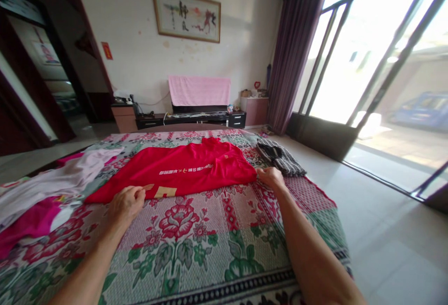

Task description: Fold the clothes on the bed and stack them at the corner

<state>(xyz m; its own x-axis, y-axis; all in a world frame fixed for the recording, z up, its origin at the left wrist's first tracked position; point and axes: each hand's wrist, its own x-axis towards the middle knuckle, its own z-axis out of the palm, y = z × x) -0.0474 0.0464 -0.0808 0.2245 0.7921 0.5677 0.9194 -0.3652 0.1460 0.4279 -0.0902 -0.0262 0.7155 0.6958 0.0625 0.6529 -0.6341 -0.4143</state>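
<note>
Your red shirt (189, 160) lies spread across the flower-patterned, cloth-covered surface (175, 267), with both your hands along its near side. Your left hand (128, 203) is curled closed at the near edge, apparently pinching the fabric, though the fingertips are hidden; your right hand (271, 177) is closed on the corner at the right end. If one hand pulls harder than the other, the shirt could skew and its near edge bunch. The cloth beneath is loose-looking, so fingers that catch it with the shirt could ruck it up. The shirt's left tip runs beyond your left hand toward the clothes pile (75, 174); a sideways drag might snag there. The striped garment (289, 160) sits just beyond your right hand, where a wide swing could knock it. Existing creases near the far side could get pressed in.
</note>
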